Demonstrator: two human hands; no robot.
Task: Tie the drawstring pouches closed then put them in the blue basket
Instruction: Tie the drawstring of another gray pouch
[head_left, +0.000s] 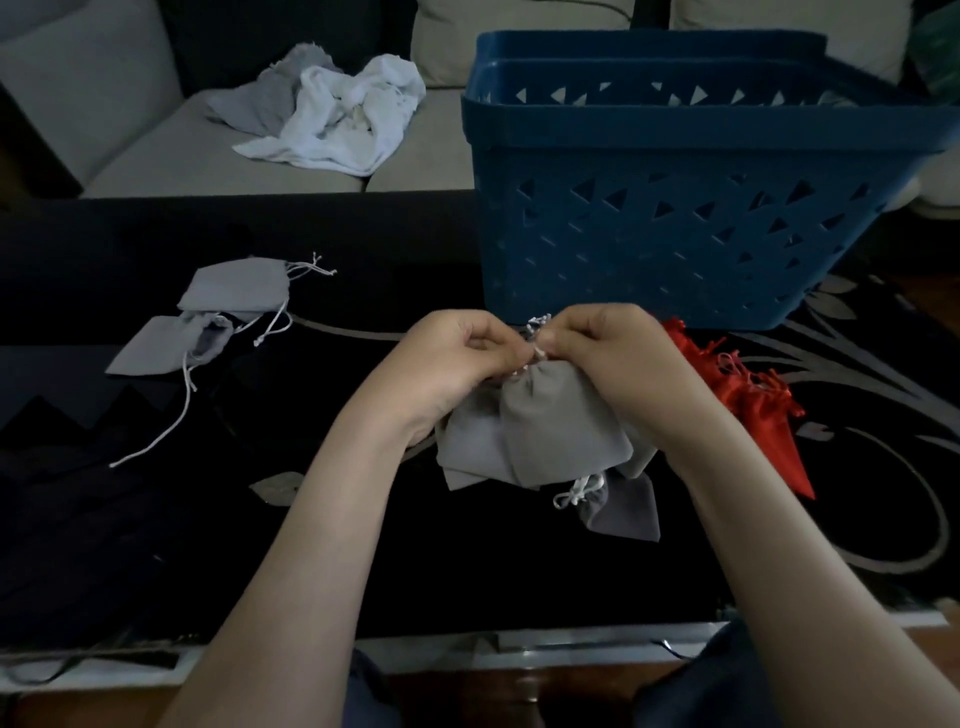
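A grey drawstring pouch (558, 421) hangs between my hands above the dark table. My left hand (457, 358) and my right hand (608, 348) each pinch its white drawstring (537, 343) at the gathered neck. More grey pouches (467, 452) lie beneath it, one of them darker grey (623, 512) with a knotted cord. Red pouches (748, 395) lie just right of my right wrist. Two grey pouches (208, 317) with loose white cords lie at the left. The blue basket (675, 218) stands right behind my hands.
A dark patterned cloth (311, 519) covers the table. Beyond the table is a light sofa (182, 156) with a heap of white and grey fabric (337, 119) on its seat. The table's near edge (519, 649) runs below my forearms.
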